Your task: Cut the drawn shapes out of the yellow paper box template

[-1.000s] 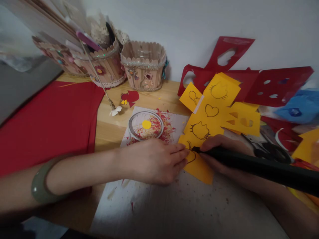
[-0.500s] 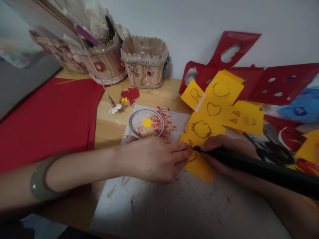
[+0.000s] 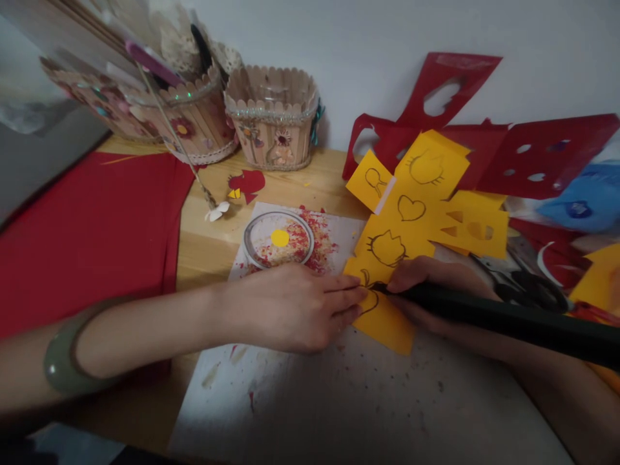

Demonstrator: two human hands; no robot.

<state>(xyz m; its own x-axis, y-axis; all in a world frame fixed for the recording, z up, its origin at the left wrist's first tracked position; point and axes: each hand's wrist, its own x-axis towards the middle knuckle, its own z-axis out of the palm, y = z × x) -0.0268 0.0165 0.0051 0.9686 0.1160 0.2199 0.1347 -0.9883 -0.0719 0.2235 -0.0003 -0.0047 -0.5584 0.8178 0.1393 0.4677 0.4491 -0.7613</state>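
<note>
My left hand [image 3: 295, 309] lies on the white work sheet [image 3: 349, 400], fingers stretched flat and pressing the left edge of a yellow paper [image 3: 387, 323]. My right hand [image 3: 436, 290] is wrapped round a long black pen [image 3: 498, 320] whose tip touches the yellow paper beside my left fingertips. Black outlines are drawn on the yellow paper: a tulip-like shape, a heart and others farther back. A pale green bangle [image 3: 61, 361] sits on my left forearm.
A round lid [image 3: 278, 237] with a yellow dot lies amid red paper crumbs. Red paper [image 3: 87, 226] covers the left of the wooden table. Popsicle-stick baskets [image 3: 274, 116] stand at the back. Cut red sheets [image 3: 533, 155], yellow scraps and scissors [image 3: 523, 281] lie right.
Both hands stay in place on the yellow paper; the pen tip shifts only slightly. The view has drifted a little.
</note>
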